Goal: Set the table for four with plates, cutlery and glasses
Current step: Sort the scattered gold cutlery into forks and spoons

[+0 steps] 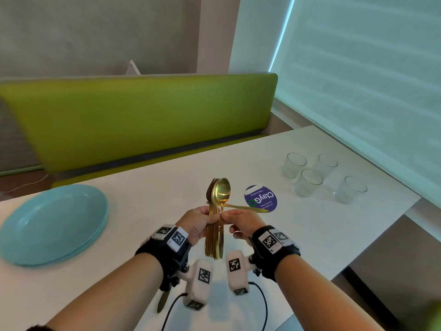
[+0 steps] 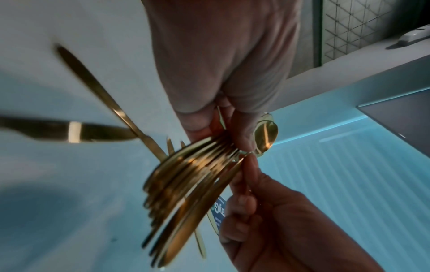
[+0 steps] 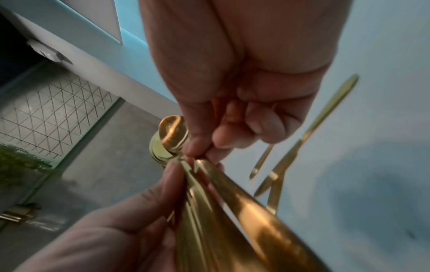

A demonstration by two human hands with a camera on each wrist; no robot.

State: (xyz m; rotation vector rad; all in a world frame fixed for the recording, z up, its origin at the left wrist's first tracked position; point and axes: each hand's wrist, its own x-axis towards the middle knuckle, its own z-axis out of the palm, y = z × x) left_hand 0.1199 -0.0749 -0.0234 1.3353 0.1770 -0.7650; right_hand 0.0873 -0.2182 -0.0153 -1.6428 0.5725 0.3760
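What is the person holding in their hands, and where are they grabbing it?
The left hand holds a bundle of gold cutlery around the handles. The right hand pinches the neck of the front spoon, just below its bowl.

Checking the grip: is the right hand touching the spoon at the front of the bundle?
Touching. The head view shows the right hand pinching the spoon at its neck.

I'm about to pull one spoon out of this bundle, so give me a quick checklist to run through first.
1. Left hand grips the cutlery bundle: ok.
2. Right hand pinches the front spoon at its neck: ok.
3. Spoon free of the forks behind: cannot tell.
4. Plates laid at four places: not ok, stacked.
5. Glasses distributed: not ok, clustered.
6. Loose gold piece on the table clear of the hands: ok.
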